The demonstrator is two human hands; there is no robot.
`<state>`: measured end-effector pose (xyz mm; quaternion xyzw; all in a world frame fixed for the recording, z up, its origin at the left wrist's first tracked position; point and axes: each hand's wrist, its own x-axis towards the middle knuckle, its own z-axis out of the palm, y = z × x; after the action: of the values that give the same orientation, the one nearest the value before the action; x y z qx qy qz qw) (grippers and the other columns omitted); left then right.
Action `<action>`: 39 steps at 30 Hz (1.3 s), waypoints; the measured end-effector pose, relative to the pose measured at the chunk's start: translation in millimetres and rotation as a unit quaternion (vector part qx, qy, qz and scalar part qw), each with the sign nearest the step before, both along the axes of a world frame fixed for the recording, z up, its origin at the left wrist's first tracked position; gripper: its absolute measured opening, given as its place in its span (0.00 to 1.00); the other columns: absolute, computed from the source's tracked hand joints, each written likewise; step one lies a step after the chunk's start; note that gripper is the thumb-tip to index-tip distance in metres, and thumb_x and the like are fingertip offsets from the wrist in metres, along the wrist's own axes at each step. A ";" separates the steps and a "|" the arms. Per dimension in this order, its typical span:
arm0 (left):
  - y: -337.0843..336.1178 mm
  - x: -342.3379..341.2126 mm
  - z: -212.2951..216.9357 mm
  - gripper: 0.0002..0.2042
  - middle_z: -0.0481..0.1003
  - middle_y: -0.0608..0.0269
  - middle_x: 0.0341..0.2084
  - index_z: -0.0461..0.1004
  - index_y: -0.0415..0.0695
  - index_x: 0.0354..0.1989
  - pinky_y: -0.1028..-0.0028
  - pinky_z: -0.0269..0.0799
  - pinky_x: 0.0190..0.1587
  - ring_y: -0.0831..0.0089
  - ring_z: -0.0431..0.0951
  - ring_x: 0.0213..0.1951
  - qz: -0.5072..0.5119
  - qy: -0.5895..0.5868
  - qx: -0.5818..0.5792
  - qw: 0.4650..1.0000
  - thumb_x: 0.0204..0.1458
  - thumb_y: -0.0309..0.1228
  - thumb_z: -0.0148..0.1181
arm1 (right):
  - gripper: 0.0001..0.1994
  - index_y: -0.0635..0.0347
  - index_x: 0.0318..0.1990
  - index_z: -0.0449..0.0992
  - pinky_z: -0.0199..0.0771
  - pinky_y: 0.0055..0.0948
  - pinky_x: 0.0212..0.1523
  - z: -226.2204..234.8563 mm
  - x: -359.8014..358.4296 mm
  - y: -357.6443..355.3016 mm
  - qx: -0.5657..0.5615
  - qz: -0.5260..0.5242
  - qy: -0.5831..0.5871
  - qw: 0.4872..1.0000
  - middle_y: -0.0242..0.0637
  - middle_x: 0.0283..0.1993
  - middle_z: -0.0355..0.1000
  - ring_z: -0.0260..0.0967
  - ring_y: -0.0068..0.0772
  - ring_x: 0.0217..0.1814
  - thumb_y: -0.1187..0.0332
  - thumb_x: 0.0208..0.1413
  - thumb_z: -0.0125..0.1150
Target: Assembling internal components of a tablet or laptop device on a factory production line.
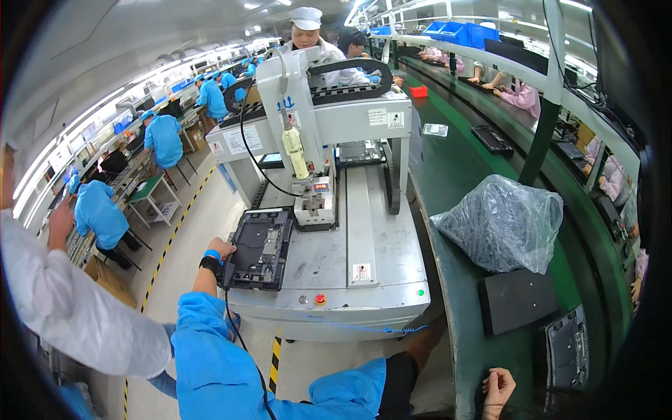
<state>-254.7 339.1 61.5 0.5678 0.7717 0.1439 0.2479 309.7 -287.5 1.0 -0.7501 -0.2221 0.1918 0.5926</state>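
My left hand, wearing a blue wrist strap with a black cord, is closed on the left edge of a black tray. An opened flat electronic device lies in the tray, with dark panels and circuit parts showing. The tray sits at the front left of a grey gantry machine, beside its metal tool head. Down at the lower right, my right hand hangs over the green bench with its fingers curled in. Nothing shows in it.
Along the right bench are a bundle in clear plastic, a dark flat box and another opened device. A red button is on the machine's front. A person in a white cap stands behind it; a white sleeve is close on the left.
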 end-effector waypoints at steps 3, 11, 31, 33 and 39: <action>-9.4 7.2 10.4 0.17 0.72 0.58 0.14 0.74 0.33 0.18 0.65 0.63 0.17 0.69 0.70 0.15 -0.027 0.009 0.003 1.000 0.47 0.36 0.69 | 0.05 0.63 0.37 0.74 0.61 0.17 0.18 -0.9 1.3 -0.8 -0.016 -0.009 -0.006 1.000 0.30 0.21 0.69 0.62 0.16 0.18 0.72 0.61 0.55; -12.8 -25.0 14.4 0.13 0.74 0.58 0.18 0.77 0.32 0.27 0.68 0.62 0.18 0.71 0.70 0.17 -0.012 -0.078 -0.024 0.997 0.47 0.32 0.70 | 0.05 0.64 0.38 0.75 0.63 0.17 0.19 -4.5 -1.9 0.4 -0.009 -0.014 0.012 1.000 0.32 0.22 0.69 0.62 0.17 0.18 0.73 0.61 0.55; 0.8 12.7 20.9 0.10 0.68 0.65 0.13 0.74 0.39 0.20 0.68 0.59 0.16 0.75 0.68 0.16 0.007 -0.127 -0.007 0.992 0.48 0.28 0.67 | 0.06 0.61 0.40 0.74 0.63 0.17 0.17 -14.3 10.5 -12.2 -0.016 -0.020 -0.016 1.000 0.30 0.21 0.69 0.62 0.16 0.17 0.68 0.63 0.56; 23.8 -9.8 -2.1 0.14 0.72 0.61 0.15 0.76 0.37 0.23 0.66 0.66 0.21 0.67 0.72 0.19 0.019 -0.103 -0.013 0.994 0.49 0.37 0.67 | 0.06 0.61 0.40 0.74 0.63 0.17 0.17 -18.8 15.9 -13.0 -0.017 -0.011 -0.014 1.000 0.30 0.21 0.69 0.62 0.16 0.17 0.68 0.63 0.56; 46.4 -10.0 0.3 0.26 0.81 0.46 0.33 0.80 0.34 0.38 0.62 0.73 0.43 0.54 0.81 0.37 -0.144 0.145 -0.017 0.979 0.47 0.50 0.67 | 0.07 0.61 0.41 0.74 0.63 0.16 0.17 -25.4 18.3 -19.2 -0.020 -0.013 -0.030 0.999 0.30 0.22 0.69 0.62 0.16 0.17 0.67 0.63 0.56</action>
<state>-264.7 385.5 61.7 0.6834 0.7121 0.0099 0.1609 328.0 -306.7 -24.4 -0.7701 -0.2262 0.1658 0.5729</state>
